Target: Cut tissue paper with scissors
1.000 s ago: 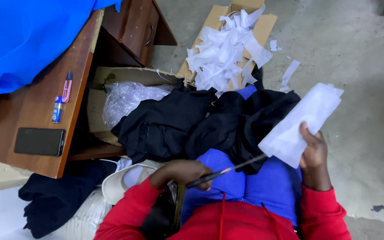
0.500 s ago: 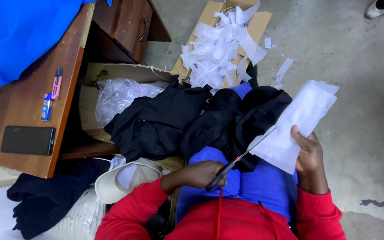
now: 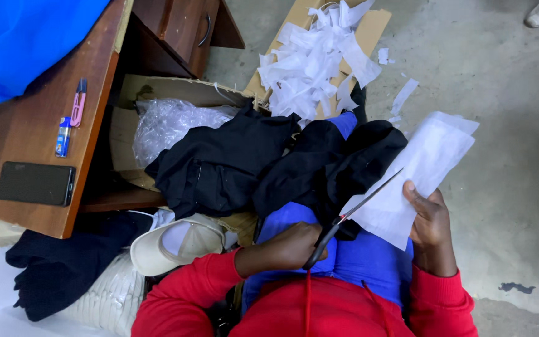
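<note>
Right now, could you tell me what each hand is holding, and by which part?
The left hand holds scissors by the handles; the right hand holds a white sheet by its lower edge.

Black phone (image 3: 35, 183) on wooden desk (image 3: 95, 100), white cap (image 3: 176, 244), cardboard box (image 3: 157, 100), black garments (image 3: 219, 165)

- Your sleeves (image 3: 194, 287) are red, your trousers (image 3: 369, 259) bright blue.
- You hold a plain white sheet (image 3: 416, 165) and scissors (image 3: 350, 215) with black handles and a dark blade.
- Black garments (image 3: 219, 165) lie on your lap.
- White scraps (image 3: 313, 59) cover brown cardboard (image 3: 375, 25).
- A cream cap (image 3: 176, 246) lies beside the reddish-brown desk (image 3: 26, 140).
- Blue cloth (image 3: 20, 37) drapes the desk.
- The floor (image 3: 506, 81) is grey.
</note>
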